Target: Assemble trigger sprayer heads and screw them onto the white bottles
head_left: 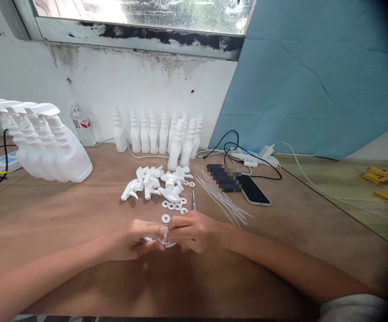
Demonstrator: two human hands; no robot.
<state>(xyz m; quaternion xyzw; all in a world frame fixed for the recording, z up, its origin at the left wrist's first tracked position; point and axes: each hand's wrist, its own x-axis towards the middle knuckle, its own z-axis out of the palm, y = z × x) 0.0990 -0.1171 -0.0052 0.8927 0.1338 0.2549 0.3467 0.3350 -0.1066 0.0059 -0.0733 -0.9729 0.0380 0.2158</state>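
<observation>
My left hand (132, 240) and my right hand (194, 230) meet low on the wooden table (63, 223), fingers curled round a white plastic sprayer head (165, 237) held between them. Most of that part is hidden by my fingers. Just beyond my hands lie several white washers (172, 206) and a pile of white trigger sprayer heads (157, 182). A thin metal tool (193, 200) lies by my right hand. Loose white dip tubes (222, 197) fan out to the right of it.
Several white bottles with sprayers fitted (46, 143) stand at the left. Open-necked white bottles (160, 134) line the wall, beside a clear water bottle (82, 125). A dark phone (252, 190), cables and a charger (267, 154) lie on the right. Yellow parts (386, 183) sit far right.
</observation>
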